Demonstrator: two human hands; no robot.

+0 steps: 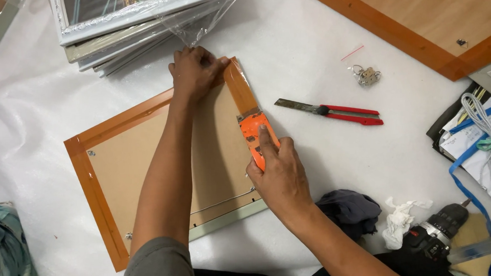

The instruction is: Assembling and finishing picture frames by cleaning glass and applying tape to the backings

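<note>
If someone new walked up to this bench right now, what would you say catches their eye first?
Most likely the bright orange tool under the right hand, pressed onto the right edge of a picture frame lying face down, its border wrapped in orange-brown tape. The left hand pins the frame's top corner. After that, the red-handled cutters lying to the right on the white table cover, and the stack of pale frames at the top.

White padded sheeting (308, 49) covers the whole work surface under even, soft light. Beyond the hands, a stack of wrapped frames (130, 20) leans in. Off to the right sits a wooden board (419, 8), and nearer, a dark cloth (349, 208) beside crumpled white paper (398, 219).
</note>
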